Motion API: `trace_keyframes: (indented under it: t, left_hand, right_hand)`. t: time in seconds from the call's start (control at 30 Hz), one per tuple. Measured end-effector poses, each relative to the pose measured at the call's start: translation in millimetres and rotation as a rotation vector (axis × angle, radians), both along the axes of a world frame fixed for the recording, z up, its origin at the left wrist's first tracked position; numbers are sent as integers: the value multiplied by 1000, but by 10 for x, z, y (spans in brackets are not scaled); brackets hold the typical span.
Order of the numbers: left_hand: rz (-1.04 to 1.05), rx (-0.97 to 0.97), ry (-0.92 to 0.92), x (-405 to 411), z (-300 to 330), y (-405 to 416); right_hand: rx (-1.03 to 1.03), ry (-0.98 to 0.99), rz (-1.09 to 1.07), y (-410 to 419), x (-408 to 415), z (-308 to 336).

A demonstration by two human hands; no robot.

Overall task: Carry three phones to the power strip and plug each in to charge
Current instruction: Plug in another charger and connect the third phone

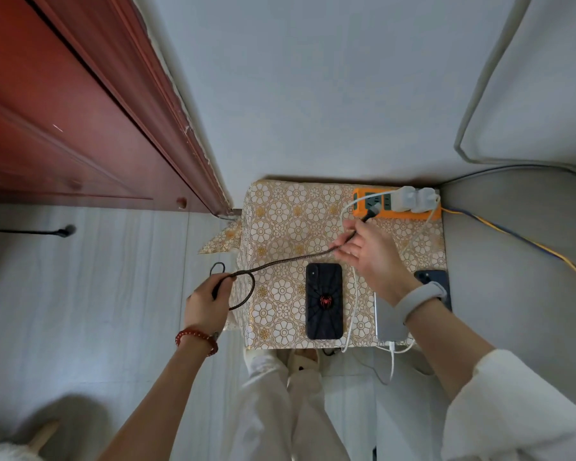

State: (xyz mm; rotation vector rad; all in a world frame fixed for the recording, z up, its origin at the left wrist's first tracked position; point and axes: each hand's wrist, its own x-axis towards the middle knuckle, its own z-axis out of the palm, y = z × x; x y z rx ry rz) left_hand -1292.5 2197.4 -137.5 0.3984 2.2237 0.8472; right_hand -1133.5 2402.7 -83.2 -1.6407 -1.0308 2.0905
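We note the right hand (363, 251) pinching a braided dark cable (290, 260) beside the orange power strip (396, 212); the left hand (207, 302) grips its looped end; the spider-case phone (324, 301) lies flat on floral cloth (280, 224)

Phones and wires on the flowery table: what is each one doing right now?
Spider phone: face down, no cable in it.
Silver phone: flat, white cable plugged in.
Dark blue phone: flat, partly hidden by the wrist.
Braided cable: held at both ends, looped.
Power strip: two white chargers plugged in.
Left hand: grips the cable's loop end.
Right hand: pinches the cable near its plug, at the strip.
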Motion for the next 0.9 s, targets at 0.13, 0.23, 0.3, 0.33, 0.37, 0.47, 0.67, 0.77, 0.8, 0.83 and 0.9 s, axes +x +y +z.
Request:
trace_keyframes:
  t: [0.13,0.23,0.3,0.33,0.37,0.47,0.67,0.77,0.8,0.83,0.9]
  left_hand:
    - [136,9,-38,-3,-28,23]
    - [268,52,-35,-40,-29,56]
    - [271,14,-14,-58,-46,50]
    - [254,-6,-13,-66,-58,33]
    - [230,-21,-23,-77,-71,7]
    - [106,-72,-50,-101,-119,-84]
    - [-14,-182,242,-223,-343,-110]
    - [68,-143,315,-308,-446,-69]
    - [104,-131,311,-335,-483,-68]
    - [147,-128,303,-362,-517,-77]
    - [217,-130,296,-407,-568,-114]
  right_hand:
    - [179,-304,323,-126,-40,-113]
    - [328,-467,587,-207,-46,-180]
    - [483,-551,884,-301,-66,-222]
    - [543,-585,1003,-350,-93,-239]
    - [579,-622,1075,-384,-133,-251]
    - [633,-828,1123,-374,-308,-289]
    - [814,-1076,1280,-142,-794,-538]
    - [878,-972,1323,-95,-975,-765]
    - [901,-932,1339,-90,-1032,-839]
    - [921,-898,1348,-86,-1094,-908]
    - [956,-859,1309,-66,-1240,-1029]
